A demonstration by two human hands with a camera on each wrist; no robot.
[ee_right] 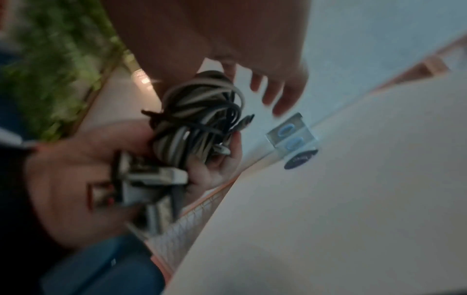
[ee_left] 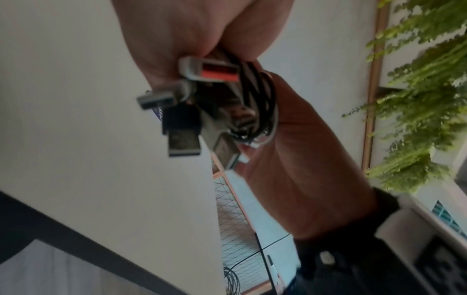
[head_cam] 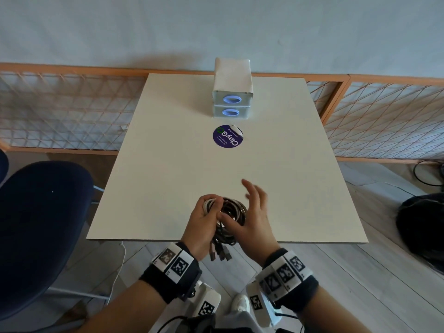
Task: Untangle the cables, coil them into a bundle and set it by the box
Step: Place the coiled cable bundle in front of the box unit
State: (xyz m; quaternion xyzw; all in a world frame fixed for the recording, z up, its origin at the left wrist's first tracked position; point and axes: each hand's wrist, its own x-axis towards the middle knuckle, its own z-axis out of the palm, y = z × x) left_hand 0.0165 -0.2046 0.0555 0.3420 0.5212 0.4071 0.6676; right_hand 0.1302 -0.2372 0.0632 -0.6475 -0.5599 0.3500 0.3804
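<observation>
A coiled bundle of black, grey and white cables (head_cam: 234, 209) is held just above the near edge of the white table (head_cam: 168, 164). My left hand (head_cam: 206, 212) grips its left side, and several USB plugs (head_cam: 221, 253) hang below the fist. Those plugs (ee_left: 183, 139) fill the left wrist view. My right hand (head_cam: 252, 205) is beside the coil on the right, fingers spread and straight, thumb against the loops. In the right wrist view the bundle (ee_right: 197, 119) lies in the left hand's palm (ee_right: 76, 179). The white box (head_cam: 230, 92) with two blue-ringed drawers stands at the table's far edge.
A round purple sticker-like disc (head_cam: 227, 137) lies just in front of the box. A dark blue chair (head_cam: 40, 224) stands to the left of the table. An orange mesh fence (head_cam: 60, 106) runs behind it. A dark bag (head_cam: 422, 227) sits on the floor at the right.
</observation>
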